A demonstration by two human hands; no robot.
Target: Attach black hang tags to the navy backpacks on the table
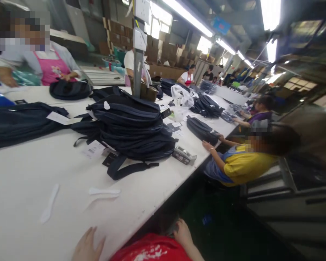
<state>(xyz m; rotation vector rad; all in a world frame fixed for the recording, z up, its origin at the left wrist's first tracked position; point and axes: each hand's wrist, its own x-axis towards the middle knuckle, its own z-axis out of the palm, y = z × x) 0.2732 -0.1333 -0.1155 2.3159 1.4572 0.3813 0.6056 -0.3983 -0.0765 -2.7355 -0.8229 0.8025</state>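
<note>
My left hand [88,244] rests at the near edge of the white table [67,163], thumb and fingers apart, with nothing in it. Below the table edge, my right hand [182,232] hangs beside the red apron [149,248]; its fingers are loosely bent, and no held thing shows. Two white plastic strips, one upright [50,203] and one crosswise [104,191], lie beyond my left hand. Farther up is a stack of dark navy backpacks [133,127], with a loose strap [133,169] and a white paper tag [93,149] hanging out.
A grey-black small box [183,156] stands right of the stack. Another navy bag [24,121] lies at the left. A co-worker in yellow [247,165] handles a dark bag [202,130] along the right edge. Across the table, a person in a pink apron [54,69] touches another bag. A metal post [137,72] rises behind the stack.
</note>
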